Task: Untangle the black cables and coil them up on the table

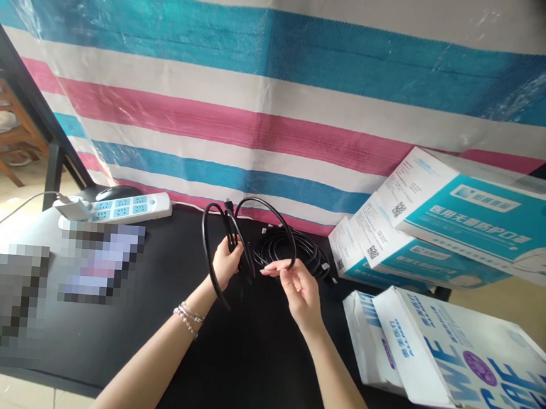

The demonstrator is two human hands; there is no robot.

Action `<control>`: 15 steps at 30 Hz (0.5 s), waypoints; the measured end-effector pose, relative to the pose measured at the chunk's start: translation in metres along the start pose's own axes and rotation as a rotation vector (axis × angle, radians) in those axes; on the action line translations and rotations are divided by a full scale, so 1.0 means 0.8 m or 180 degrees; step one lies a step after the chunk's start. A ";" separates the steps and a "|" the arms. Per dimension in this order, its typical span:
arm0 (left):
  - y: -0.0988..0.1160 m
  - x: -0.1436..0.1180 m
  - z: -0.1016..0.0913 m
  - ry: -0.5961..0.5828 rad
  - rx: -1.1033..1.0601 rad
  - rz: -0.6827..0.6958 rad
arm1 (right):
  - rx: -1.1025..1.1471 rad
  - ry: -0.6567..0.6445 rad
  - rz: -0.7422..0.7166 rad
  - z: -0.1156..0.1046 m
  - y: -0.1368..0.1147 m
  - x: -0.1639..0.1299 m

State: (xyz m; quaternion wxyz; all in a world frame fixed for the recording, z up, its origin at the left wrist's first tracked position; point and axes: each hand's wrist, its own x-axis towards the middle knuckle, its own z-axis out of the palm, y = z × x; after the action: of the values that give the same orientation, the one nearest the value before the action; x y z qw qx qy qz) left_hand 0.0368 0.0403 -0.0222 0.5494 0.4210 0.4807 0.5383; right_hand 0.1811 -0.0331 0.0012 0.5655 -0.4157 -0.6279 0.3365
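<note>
A black cable (272, 208) hangs in loose loops between my hands, above a black table. My left hand (225, 265), with bracelets at its wrist, is wrapped round a gathered part of it, and a plug end (228, 206) sticks up above the fist. My right hand (298, 291) pinches the far side of the loop between thumb and fingers. Behind my right hand a pile of coiled black cables (314, 250) lies on the table, its pale-tipped ends showing at the edges.
Stacked blue-and-white mask boxes (425, 194) stand at the back right, with white printed boxes (459, 358) in front. On the left lie a white power strip (159, 205), a dark computer mouse (117, 192) and blurred-out items. A striped plastic sheet (263, 90) hangs behind the table (241, 366).
</note>
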 end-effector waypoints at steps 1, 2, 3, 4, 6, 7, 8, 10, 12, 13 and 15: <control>-0.001 0.001 0.000 -0.0048 -0.0079 -0.0038 | 0.0084 -0.0109 0.0010 0.004 -0.003 -0.002; -0.003 0.001 0.000 -0.0089 -0.0149 -0.0064 | 0.0197 -0.0180 0.0014 0.007 -0.006 -0.003; -0.005 0.003 -0.001 -0.0098 -0.0198 -0.0076 | 0.0308 -0.0246 0.0026 0.009 -0.008 -0.004; -0.008 0.004 -0.001 -0.0081 -0.0214 -0.0075 | 0.0419 -0.0291 0.0056 0.011 -0.008 -0.005; -0.013 0.008 -0.002 0.0066 -0.0143 -0.0008 | 0.0576 -0.0329 0.0171 0.013 -0.008 -0.006; -0.015 0.010 -0.002 0.0140 -0.0076 0.0048 | 0.0600 -0.0318 0.0243 0.013 -0.008 -0.006; -0.017 0.011 -0.002 0.0210 -0.0001 0.0114 | 0.0589 -0.0280 0.0316 0.013 -0.007 -0.005; -0.018 0.013 -0.004 0.0304 0.0185 0.0273 | 0.0483 -0.0165 0.0403 0.012 -0.005 -0.004; -0.017 0.014 -0.006 0.0397 0.0443 0.0474 | 0.0341 -0.0060 0.0411 0.010 -0.003 -0.002; -0.015 0.014 -0.008 0.0455 0.0602 0.0600 | 0.0298 -0.0027 0.0399 0.009 -0.001 -0.001; -0.011 0.013 -0.013 0.0598 0.0946 0.0883 | 0.0381 0.0029 0.0369 0.007 0.004 0.000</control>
State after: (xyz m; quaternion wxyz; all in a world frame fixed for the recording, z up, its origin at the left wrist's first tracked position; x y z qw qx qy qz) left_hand 0.0281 0.0493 -0.0333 0.3548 0.5074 0.5413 0.5689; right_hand 0.1761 -0.0314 -0.0023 0.5718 -0.4184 -0.5789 0.4037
